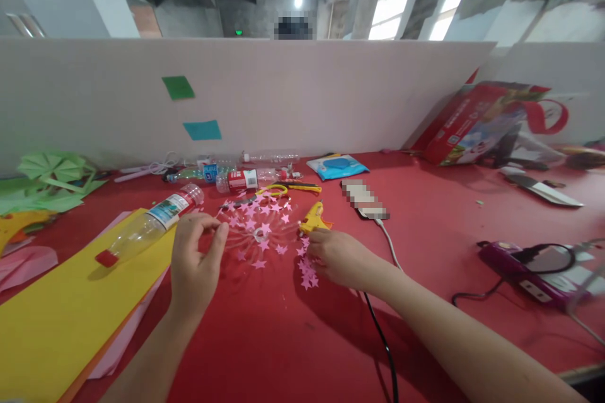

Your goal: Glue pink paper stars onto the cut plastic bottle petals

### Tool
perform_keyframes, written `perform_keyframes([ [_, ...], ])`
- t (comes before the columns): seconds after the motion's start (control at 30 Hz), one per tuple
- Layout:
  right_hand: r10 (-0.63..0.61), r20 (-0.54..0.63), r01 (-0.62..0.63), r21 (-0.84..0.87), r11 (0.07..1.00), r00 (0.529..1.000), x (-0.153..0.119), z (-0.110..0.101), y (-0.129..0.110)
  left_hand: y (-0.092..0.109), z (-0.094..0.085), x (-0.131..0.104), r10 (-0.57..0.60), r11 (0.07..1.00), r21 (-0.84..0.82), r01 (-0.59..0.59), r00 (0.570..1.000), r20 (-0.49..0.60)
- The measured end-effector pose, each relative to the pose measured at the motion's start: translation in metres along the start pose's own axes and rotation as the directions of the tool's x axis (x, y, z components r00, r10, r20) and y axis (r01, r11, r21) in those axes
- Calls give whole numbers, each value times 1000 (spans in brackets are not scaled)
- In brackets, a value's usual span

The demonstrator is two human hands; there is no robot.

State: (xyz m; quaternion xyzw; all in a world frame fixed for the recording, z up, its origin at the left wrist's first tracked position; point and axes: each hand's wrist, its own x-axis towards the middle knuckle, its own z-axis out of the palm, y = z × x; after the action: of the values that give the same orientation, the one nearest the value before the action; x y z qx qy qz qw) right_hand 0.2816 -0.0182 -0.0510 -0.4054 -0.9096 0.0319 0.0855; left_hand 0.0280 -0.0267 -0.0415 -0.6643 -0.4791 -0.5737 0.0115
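Observation:
Pink paper stars sit on the clear strips of a cut plastic bottle piece [259,235], spread out on the red table. My left hand [198,258] is raised at its left side, thumb and fingers curled toward a strip; whatever lies between the fingertips is too small to make out. My right hand [341,257] reaches over a small pile of loose pink stars [308,274], its fingers bent down beside the yellow glue gun [316,218]. The fingertips of that hand are partly hidden, and what they touch cannot be seen.
A labelled bottle [151,227] lies on yellow paper [70,308] at left. Behind are more bottles [243,180], a cutter [300,186], a wipes pack [338,167] and a phone [363,199]. At right are a knife [543,190], a purple power strip [529,274] and cables.

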Motion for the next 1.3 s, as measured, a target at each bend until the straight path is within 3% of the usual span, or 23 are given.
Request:
perform_keyframes([
  [0.07,5,30,-4,-21,1000,1000,1,3,0,7,0,-3,116,992,39,-118,991,62],
  [0.13,10,45,-8,-34,999,999,2,5,0,11,2,-6,151,987,39,-157,981,118],
  [0.4,17,50,-14,-48,999,999,4,3,1,12,5,-10,61,998,8,-63,987,149],
  [0.6,-118,17,118,-9,993,993,1,4,-1,17,4,-13,77,997,6,-79,980,186],
  [0.73,-140,5,140,-3,990,990,-1,3,-2,20,5,-14,75,997,0,-77,976,206],
  [1.1,-160,35,162,-47,986,986,-1,7,-4,19,3,-11,95,995,6,-97,981,171],
  [1.3,-157,-96,158,1,987,983,-1,4,-10,0,0,1,14,999,38,-18,995,97],
])
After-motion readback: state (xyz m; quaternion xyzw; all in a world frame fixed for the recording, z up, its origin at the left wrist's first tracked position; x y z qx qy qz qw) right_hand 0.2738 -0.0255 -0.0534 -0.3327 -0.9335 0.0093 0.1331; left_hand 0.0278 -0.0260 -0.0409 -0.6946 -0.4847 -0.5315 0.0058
